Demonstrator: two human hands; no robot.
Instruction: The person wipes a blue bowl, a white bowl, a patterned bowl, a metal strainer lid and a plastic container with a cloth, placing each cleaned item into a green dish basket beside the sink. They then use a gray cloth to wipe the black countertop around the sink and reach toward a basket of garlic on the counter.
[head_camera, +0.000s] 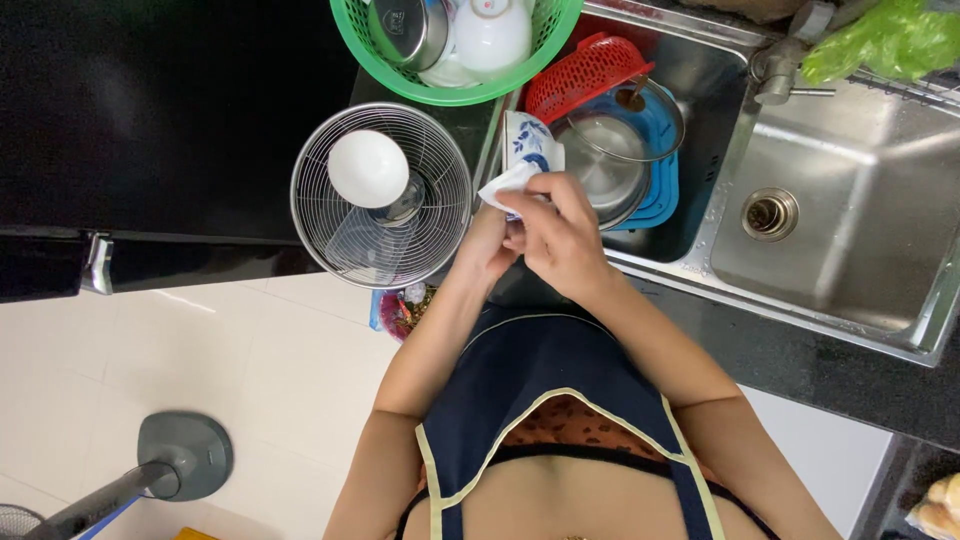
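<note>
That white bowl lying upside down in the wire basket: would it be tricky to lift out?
Probably a little. The white bowl looks glazed and smooth, so it may be slippery, more so if wet. It looks ceramic, so likely breakable and fairly heavy for its size. It lies upside down in the wire basket, so fingers would likely need to get under its rim.

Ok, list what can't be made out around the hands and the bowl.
- Left hand: mostly hidden behind the right hand, head view.
- Blue-and-white bowl: lower part covered by the white cloth and fingers.
- Green basket: top cut off by the frame edge.
- Steel pot: base hidden in the sink.
</note>
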